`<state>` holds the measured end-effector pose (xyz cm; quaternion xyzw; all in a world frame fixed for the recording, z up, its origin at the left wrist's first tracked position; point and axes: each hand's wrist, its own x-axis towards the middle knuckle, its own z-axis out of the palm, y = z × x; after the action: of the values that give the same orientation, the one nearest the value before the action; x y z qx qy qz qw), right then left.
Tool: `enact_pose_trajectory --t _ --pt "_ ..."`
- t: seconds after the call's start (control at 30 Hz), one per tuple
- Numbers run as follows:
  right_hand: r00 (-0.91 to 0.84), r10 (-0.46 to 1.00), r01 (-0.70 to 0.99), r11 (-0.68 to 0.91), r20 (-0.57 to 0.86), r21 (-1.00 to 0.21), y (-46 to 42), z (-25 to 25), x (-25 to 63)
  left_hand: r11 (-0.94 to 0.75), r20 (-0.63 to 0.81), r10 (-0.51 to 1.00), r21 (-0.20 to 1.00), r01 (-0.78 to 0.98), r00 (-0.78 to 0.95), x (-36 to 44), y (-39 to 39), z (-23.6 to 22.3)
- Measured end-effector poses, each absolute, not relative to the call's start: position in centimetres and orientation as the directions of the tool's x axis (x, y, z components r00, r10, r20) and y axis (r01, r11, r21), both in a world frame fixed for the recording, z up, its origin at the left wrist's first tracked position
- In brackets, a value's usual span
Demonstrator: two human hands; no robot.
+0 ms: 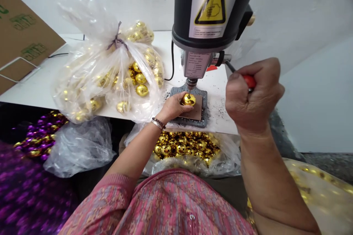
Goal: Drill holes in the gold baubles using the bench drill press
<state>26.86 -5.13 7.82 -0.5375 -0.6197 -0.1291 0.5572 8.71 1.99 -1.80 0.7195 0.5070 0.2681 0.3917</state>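
Note:
My left hand [173, 107] pinches a gold faceted ball [188, 99] on the brown pad of a small bench drill's base [203, 112]. The drill bit touches the top of the ball. My right hand [252, 95] is closed round the drill's red lever knob [250, 80], to the right of the machine. The dark drill head [209, 11] with a yellow warning label hangs above the ball.
A tied clear bag of gold balls [110, 77] lies on the white table [33, 88] at the left. An open bag of gold balls [184, 148] sits below the table edge. Purple and gold balls [38, 136] lie at the lower left. A cardboard box [22, 33] stands far left.

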Motion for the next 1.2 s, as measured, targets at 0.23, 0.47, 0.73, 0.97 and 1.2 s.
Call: enact_pose_trajectory --t 0.23,0.47,0.73,0.97,1.2 --pt "0.185 0.368 0.829 0.440 0.911 -0.346 -4.4 5.4 26.8 -0.228 0.003 0.919 0.821 0.524 0.395 8.6 1.8 -1.6" --pt "0.243 0.310 0.797 0.476 0.919 -0.371 -3.9 3.5 26.6 -0.225 0.000 0.929 0.795 0.563 0.371 8.6 1.8 -1.8" --pt "0.268 0.269 0.761 0.530 0.925 -0.375 -3.2 5.1 26.2 -0.214 0.009 0.940 0.793 0.570 0.341 8.8 1.6 -1.9" --pt "0.369 0.556 0.634 0.435 0.745 -0.639 -1.5 12.1 27.0 -0.252 0.084 0.937 0.835 0.489 0.338 7.4 -1.3 -1.6" --pt "0.399 0.540 0.607 0.450 0.741 -0.655 -1.6 11.7 26.9 -0.383 0.028 0.840 0.738 0.556 0.542 0.2 -6.6 -1.6"
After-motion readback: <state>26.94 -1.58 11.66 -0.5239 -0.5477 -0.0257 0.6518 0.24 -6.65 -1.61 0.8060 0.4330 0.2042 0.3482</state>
